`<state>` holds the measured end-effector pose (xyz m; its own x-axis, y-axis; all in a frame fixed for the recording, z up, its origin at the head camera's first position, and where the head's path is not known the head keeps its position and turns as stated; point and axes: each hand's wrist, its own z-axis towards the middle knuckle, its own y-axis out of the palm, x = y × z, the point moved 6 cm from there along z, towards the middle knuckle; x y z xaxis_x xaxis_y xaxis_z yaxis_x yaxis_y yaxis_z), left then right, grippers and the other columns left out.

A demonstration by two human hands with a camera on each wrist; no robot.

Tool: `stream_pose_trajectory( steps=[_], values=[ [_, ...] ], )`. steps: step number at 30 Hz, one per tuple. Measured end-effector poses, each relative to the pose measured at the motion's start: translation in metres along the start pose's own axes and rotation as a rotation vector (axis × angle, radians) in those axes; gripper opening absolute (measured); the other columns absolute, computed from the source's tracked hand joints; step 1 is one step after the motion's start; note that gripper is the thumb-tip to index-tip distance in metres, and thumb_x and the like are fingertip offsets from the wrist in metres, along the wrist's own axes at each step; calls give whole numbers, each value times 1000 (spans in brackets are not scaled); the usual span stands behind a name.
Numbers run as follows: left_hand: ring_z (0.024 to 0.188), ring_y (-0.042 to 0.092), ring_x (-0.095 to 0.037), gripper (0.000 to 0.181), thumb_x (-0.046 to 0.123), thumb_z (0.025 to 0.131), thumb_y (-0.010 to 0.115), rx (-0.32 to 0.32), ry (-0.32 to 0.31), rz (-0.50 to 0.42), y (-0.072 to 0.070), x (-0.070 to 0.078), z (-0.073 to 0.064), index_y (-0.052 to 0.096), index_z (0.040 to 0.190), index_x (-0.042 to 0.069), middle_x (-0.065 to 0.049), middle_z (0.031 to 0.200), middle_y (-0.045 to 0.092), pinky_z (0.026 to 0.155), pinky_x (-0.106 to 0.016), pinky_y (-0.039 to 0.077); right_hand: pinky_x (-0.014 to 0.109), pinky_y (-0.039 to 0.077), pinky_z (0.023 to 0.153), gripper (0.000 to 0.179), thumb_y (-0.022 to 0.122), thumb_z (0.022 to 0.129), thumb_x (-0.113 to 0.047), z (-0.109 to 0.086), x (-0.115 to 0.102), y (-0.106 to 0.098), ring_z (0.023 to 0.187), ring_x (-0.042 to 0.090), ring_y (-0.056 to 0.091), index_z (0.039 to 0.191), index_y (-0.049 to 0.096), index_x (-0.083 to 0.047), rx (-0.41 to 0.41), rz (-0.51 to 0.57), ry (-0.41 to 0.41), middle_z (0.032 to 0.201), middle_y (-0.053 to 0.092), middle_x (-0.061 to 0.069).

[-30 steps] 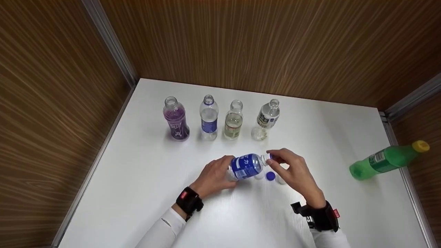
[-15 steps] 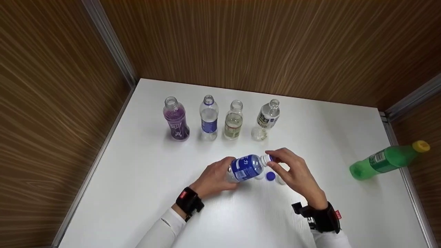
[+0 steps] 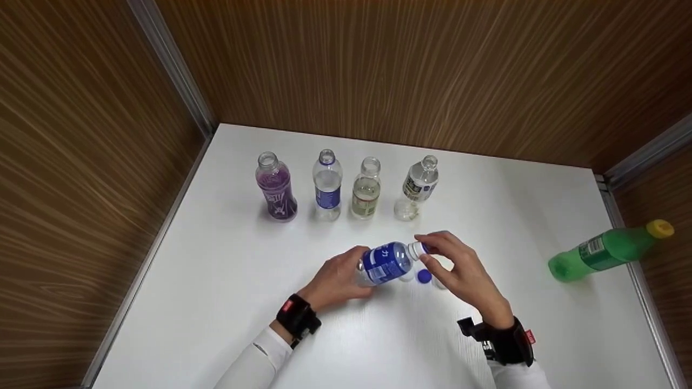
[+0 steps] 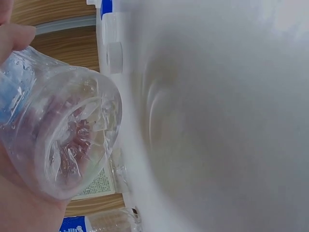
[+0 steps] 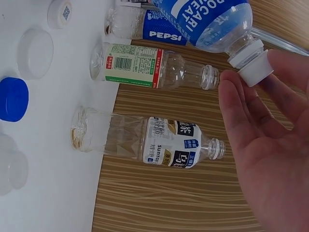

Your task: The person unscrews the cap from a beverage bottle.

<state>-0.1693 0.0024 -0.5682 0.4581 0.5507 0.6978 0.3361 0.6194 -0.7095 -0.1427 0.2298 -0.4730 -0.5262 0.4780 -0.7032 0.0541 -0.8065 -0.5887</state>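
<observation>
My left hand point(image 3: 338, 275) grips the body of a clear plastic bottle with a blue label point(image 3: 383, 263), its neck tilted toward the right hand. In the left wrist view the clear ribbed bottle base point(image 4: 79, 137) points at the camera. The label in the right wrist view point(image 5: 207, 19) reads Pocari Sweat. My right hand point(image 3: 459, 270) pinches the white cap point(image 5: 256, 69) at the bottle's mouth between thumb and fingers. Below the bottle a blue cap point(image 3: 424, 276) lies on the table, with white caps point(image 5: 35, 53) around it.
Behind the hands stand uncapped bottles: a purple one point(image 3: 277, 192), a Pepsi one point(image 3: 327, 186), one with a green-and-white label point(image 3: 366, 192) and a Suntory one point(image 3: 419, 183). A green bottle with a yellow cap point(image 3: 605, 249) stands far right. Wood-grain panels point(image 3: 378, 70) enclose the table.
Both hands and the held bottle stay almost in place. The right fingers have shifted slightly left around the cap.
</observation>
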Motion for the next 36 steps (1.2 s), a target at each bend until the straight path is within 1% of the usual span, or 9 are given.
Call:
stream_pose_trajectory(
  steps=[4, 7, 9, 13, 16, 21, 29, 32, 36],
  values=[
    [105, 66, -21, 74, 33, 76, 89, 69, 66, 137, -2, 4, 1, 53, 136, 8, -6, 120, 67, 92, -37, 55, 36, 58, 92, 50, 75, 95, -8, 0, 10, 3, 105, 21, 69, 141, 58, 0, 13, -9, 151, 117, 68, 6],
    [103, 66, -22, 75, 35, 75, 90, 133, 118, 273, -4, 8, 1, 53, 134, 7, -6, 117, 66, 89, -37, 54, 40, 60, 89, 46, 76, 95, -16, -1, 16, 6, 100, 21, 69, 134, 62, 3, 32, -48, 243, 111, 70, 8],
    [102, 66, -22, 77, 36, 74, 91, 156, 131, 343, -5, 9, 1, 53, 134, 8, -6, 115, 66, 88, -38, 54, 38, 61, 84, 36, 75, 96, -18, -1, 17, 7, 94, 19, 70, 125, 68, 3, 44, -85, 269, 105, 72, 6],
    [105, 66, -23, 81, 38, 72, 93, 160, 127, 398, -5, 10, 1, 53, 135, 7, -7, 117, 65, 91, -39, 53, 29, 59, 74, 22, 75, 96, -17, -1, 17, 7, 80, 13, 69, 111, 75, -2, 74, -137, 270, 92, 72, -1],
    [105, 66, -23, 81, 40, 73, 92, 148, 121, 399, -5, 11, 0, 52, 136, 7, -8, 118, 65, 92, -39, 53, 25, 57, 72, 17, 75, 96, -15, -1, 17, 6, 78, 10, 69, 108, 76, -3, 87, -140, 260, 89, 72, -4],
    [105, 65, -22, 80, 40, 74, 92, 142, 118, 381, -5, 12, 0, 52, 136, 8, -6, 118, 65, 92, -38, 53, 29, 59, 73, 17, 77, 94, -13, -1, 15, 5, 79, 10, 69, 108, 76, -2, 75, -141, 237, 89, 71, -4],
    [103, 65, -19, 75, 35, 75, 90, 120, 118, 282, -4, 10, 0, 53, 134, 8, -4, 117, 66, 88, -35, 54, 34, 61, 77, 21, 79, 92, -10, -1, 9, 3, 83, 8, 64, 111, 75, -3, 48, -125, 135, 92, 66, -7],
    [102, 66, -19, 73, 34, 75, 90, 112, 123, 247, -3, 8, -1, 54, 134, 8, -4, 116, 67, 89, -36, 55, 31, 61, 80, 23, 79, 91, -9, -1, 7, 3, 85, 8, 62, 113, 74, -4, 36, -103, 95, 95, 66, -5],
    [104, 66, -19, 73, 35, 77, 89, 97, 123, 207, -2, 6, -1, 53, 134, 8, -5, 118, 67, 91, -36, 55, 23, 58, 84, 27, 78, 91, -6, -1, 5, 3, 89, 9, 63, 117, 73, -4, 24, -68, 51, 102, 69, 2]
  ],
)
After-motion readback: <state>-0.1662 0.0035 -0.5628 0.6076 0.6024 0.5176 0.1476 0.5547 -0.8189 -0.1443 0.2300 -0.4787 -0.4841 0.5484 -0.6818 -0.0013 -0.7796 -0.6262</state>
